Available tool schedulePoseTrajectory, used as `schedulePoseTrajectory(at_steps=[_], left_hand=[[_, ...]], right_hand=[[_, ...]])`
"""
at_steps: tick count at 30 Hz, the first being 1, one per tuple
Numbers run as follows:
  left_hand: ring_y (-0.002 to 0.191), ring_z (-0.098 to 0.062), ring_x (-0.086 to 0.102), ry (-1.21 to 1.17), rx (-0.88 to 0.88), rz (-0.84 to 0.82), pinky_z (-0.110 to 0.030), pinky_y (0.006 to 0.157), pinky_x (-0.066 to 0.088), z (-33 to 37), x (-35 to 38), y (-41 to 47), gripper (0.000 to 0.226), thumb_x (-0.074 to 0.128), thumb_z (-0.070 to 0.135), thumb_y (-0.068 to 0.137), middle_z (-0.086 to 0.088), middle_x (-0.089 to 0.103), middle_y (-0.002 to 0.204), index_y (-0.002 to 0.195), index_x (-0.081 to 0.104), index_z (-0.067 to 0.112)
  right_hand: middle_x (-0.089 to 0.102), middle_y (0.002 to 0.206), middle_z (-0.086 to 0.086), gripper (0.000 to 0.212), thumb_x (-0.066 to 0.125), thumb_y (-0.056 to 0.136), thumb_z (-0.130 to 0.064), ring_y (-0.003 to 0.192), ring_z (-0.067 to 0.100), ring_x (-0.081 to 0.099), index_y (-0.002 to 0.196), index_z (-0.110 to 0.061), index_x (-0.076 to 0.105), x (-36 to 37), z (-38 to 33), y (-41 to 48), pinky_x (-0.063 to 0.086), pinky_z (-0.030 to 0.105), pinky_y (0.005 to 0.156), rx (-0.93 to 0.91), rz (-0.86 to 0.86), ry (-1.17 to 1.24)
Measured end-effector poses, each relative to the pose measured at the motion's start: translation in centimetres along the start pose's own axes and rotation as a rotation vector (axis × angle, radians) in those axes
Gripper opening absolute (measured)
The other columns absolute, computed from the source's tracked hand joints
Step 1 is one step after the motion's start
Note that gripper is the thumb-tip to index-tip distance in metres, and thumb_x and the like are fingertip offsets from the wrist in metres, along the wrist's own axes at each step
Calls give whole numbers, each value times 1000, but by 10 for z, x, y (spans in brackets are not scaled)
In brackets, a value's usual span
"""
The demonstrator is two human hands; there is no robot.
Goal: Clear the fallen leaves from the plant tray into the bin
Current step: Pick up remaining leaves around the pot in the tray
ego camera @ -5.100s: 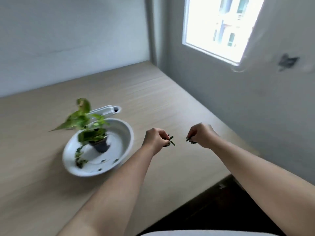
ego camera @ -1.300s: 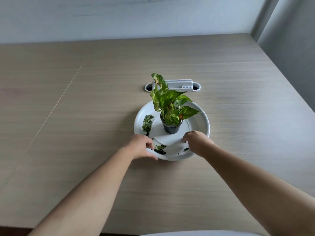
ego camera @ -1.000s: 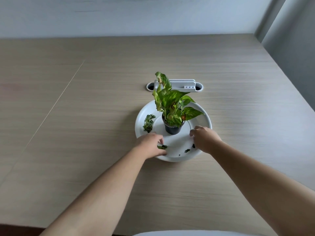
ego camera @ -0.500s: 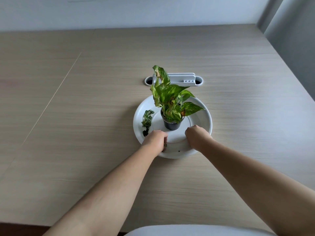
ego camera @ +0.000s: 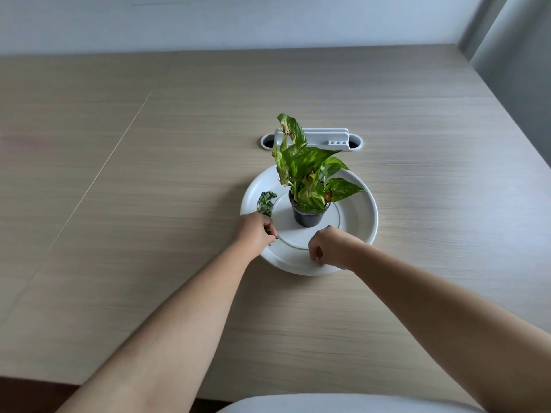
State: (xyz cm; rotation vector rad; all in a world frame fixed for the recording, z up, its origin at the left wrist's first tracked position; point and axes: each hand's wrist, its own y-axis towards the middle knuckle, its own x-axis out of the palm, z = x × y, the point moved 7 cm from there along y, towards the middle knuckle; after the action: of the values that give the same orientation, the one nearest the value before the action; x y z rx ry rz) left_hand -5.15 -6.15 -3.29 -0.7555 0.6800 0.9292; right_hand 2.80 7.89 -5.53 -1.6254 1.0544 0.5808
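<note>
Left grip (ego camera: pixel 269 231): closed on leaf scrap | Right grip (ego camera: pixel 320 254): curled shut over tray (ego camera: pixel 369 204) near rim, contents not discernible | Leaf clump (ego camera: pixel 266 203): in tray, just beyond left grip, long axis pointing away; left nearer | Bin: unseen

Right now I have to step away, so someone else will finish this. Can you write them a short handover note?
Left hand: closed at the left rim of the white tray, a dark leaf scrap pinched in its fingers.
Right hand: closed over the tray's near rim; whether it holds anything cannot be seen.
Potted plant stands upright in the tray's middle.
Done: the near part of the tray floor looks free of scraps.
Left: a curled fallen leaf still lies on the tray's left side, just beyond the left hand. The bin is out of view; whatever the hands hold has yet to go there.
</note>
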Motion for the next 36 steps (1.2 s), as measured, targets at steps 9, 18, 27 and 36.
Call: schedulePoseTrajectory(at_steps=[9,18,27,36], left_hand=[[77,-9,58,-45,22,39,-16,64,41,-4,-1,-5,5,71,5,76,-3,75,91,78,75,7],[78,-13,61,-48,28,53,-20,69,46,-5,-1,-4,6,70,6,77,-3,75,90,75,74,10],[80,-14,63,-54,14,78,-25,74,53,-6,-7,-4,5,71,8,77,-2,75,89,76,74,12],[80,-14,63,-72,34,73,-27,77,55,-5,-8,-3,5,71,5,76,-4,74,88,76,74,9]], right_hand=[[66,103,9,26,53,79,-1,94,29,64,93,-12,72,9,-1,0,55,36,80,-124,5,-235],[49,87,4,25,46,84,-3,76,19,46,94,-8,69,5,-9,-3,44,32,66,-121,4,-323],[72,73,5,8,68,77,-3,63,9,62,80,-8,73,-17,16,-12,42,0,54,9,198,274],[74,96,7,21,57,86,-2,92,21,66,94,-11,74,-19,11,-14,52,27,82,-12,239,177]])
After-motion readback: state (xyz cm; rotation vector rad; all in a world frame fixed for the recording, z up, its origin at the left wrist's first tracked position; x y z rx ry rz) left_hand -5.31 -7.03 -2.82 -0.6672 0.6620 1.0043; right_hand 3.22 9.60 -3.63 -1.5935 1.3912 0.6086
